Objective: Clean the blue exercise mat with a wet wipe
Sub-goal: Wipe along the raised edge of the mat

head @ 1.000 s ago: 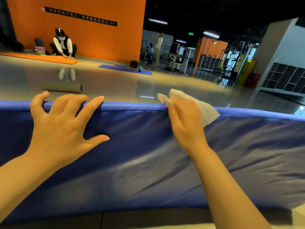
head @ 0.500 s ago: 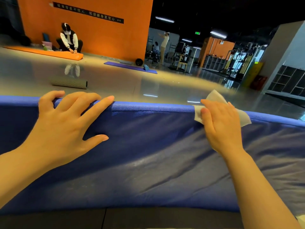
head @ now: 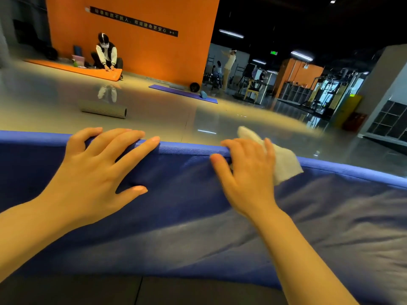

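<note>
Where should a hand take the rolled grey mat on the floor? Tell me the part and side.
Grip the rolled grey mat round its middle, coming from above: it lies flat on the floor as a long roll with bare floor around it.

Both forearms bare; no sleeves, apparently no rings or watch.

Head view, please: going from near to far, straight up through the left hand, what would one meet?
Dark floor strip → blue exercise mat → left hand, fingers draped over the mat's far edge → grey rolled mat on the glossy floor → orange mat → orange wall.
</note>
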Action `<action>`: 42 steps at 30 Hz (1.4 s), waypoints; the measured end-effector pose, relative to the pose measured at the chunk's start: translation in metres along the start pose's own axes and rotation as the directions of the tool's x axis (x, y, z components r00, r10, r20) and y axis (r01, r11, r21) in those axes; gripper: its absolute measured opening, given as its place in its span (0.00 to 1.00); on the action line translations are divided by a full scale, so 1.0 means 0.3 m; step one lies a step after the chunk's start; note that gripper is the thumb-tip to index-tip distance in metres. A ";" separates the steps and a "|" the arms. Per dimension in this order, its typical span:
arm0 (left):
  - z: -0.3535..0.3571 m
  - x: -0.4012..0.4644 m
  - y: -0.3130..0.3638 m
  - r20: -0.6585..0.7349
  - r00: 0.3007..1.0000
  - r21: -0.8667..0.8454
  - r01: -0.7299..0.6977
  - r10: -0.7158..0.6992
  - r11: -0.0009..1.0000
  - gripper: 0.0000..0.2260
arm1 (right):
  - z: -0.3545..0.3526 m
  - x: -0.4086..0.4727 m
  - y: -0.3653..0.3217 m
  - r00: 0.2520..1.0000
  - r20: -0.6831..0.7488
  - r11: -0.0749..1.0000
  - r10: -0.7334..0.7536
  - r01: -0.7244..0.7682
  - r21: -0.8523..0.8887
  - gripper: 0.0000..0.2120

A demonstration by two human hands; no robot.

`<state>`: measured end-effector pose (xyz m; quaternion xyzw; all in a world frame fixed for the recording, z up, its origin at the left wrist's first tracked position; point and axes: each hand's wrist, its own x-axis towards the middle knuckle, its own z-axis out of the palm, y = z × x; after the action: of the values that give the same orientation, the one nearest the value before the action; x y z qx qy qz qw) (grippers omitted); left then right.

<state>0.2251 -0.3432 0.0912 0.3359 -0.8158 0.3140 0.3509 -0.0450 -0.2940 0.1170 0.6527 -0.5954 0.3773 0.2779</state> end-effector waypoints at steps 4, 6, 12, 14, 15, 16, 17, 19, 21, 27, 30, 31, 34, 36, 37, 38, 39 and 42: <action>0.005 0.017 -0.014 0.013 1.000 0.006 0.004 -0.004 1.000 0.34 | 0.051 0.045 -0.147 0.979 0.113 0.984 -0.171 0.164 0.071 0.23; 0.012 0.025 -0.029 0.022 0.999 0.009 -0.024 0.024 1.000 0.35 | 0.048 0.071 -0.134 0.968 0.145 0.977 -0.206 0.193 0.095 0.24; 0.009 -0.023 -0.153 0.035 0.999 0.066 0.011 -0.013 0.998 0.35 | -0.029 0.045 0.142 0.988 0.116 0.993 -0.100 0.107 -0.056 0.29; 0.001 -0.038 -0.191 0.064 0.998 0.074 0.005 -0.010 0.997 0.36 | -0.071 0.024 0.242 0.992 0.106 0.990 -0.069 0.081 -0.115 0.29; 0.000 -0.040 -0.197 0.071 0.997 0.075 0.003 -0.008 0.997 0.36 | -0.090 0.019 0.277 0.993 0.102 0.989 -0.056 0.068 -0.128 0.28; -0.001 -0.040 -0.196 0.072 0.997 0.074 0.007 -0.012 0.997 0.36 | -0.103 0.019 0.302 0.993 0.110 0.990 -0.048 0.062 -0.129 0.28; -0.002 -0.039 -0.188 0.068 0.998 0.073 0.012 -0.017 0.997 0.36 | -0.109 0.024 0.313 0.990 0.133 0.992 -0.044 0.059 -0.108 0.27; 0.000 -0.038 -0.173 0.057 0.998 0.062 0.030 -0.034 0.998 0.36 | -0.109 0.037 0.295 0.987 0.153 0.999 -0.046 0.043 0.021 0.23; 0.001 -0.036 -0.164 0.052 0.997 0.045 0.055 -0.057 0.997 0.36 | -0.102 0.038 0.260 0.994 0.103 0.986 -0.038 0.021 0.164 0.16; 0.001 -0.010 -0.155 0.081 0.994 0.014 0.074 -0.074 0.997 0.36 | -0.138 0.015 0.254 0.968 0.175 0.901 0.177 -0.231 0.366 0.15; 0.009 -0.009 -0.153 0.080 0.993 0.013 0.089 -0.090 0.996 0.36 | -0.114 0.041 0.233 0.964 0.117 0.920 0.239 -0.264 0.291 0.18; 0.014 -0.007 -0.150 0.073 0.993 0.010 0.093 -0.093 0.996 0.36 | -0.100 0.055 0.211 0.960 0.074 0.910 0.271 -0.280 0.304 0.18; 0.028 -0.001 -0.140 0.043 0.993 0.001 0.114 -0.114 0.994 0.35 | -0.036 0.084 0.074 0.951 -0.045 0.897 0.305 -0.271 0.349 0.20; 0.035 0.004 -0.134 0.026 0.992 -0.004 0.127 -0.127 0.992 0.34 | 0.017 0.088 -0.067 0.968 -0.076 0.895 0.237 -0.188 0.404 0.20; 0.036 0.007 -0.132 0.021 0.991 -0.006 0.132 -0.131 0.991 0.34 | 0.041 0.090 -0.145 0.983 -0.051 0.878 0.178 -0.135 0.459 0.20; 0.035 0.011 -0.131 0.018 0.991 -0.009 0.136 -0.136 0.991 0.34 | 0.058 0.093 -0.220 0.996 0.008 0.848 0.092 -0.083 0.523 0.22; 0.034 0.015 -0.131 0.016 0.990 -0.013 0.141 -0.141 0.990 0.34 | 0.072 0.095 -0.285 0.997 0.078 0.817 -0.016 -0.032 0.576 0.23; 0.032 0.026 -0.131 0.015 0.989 -0.025 0.147 -0.146 0.989 0.33 | 0.096 0.107 -0.360 0.952 0.148 0.818 -0.266 0.142 0.558 0.21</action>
<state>0.2477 -0.3756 0.1028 0.3924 -0.7952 0.2746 0.3719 0.0664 -0.3210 0.1365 0.8022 -0.4177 0.4231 0.0542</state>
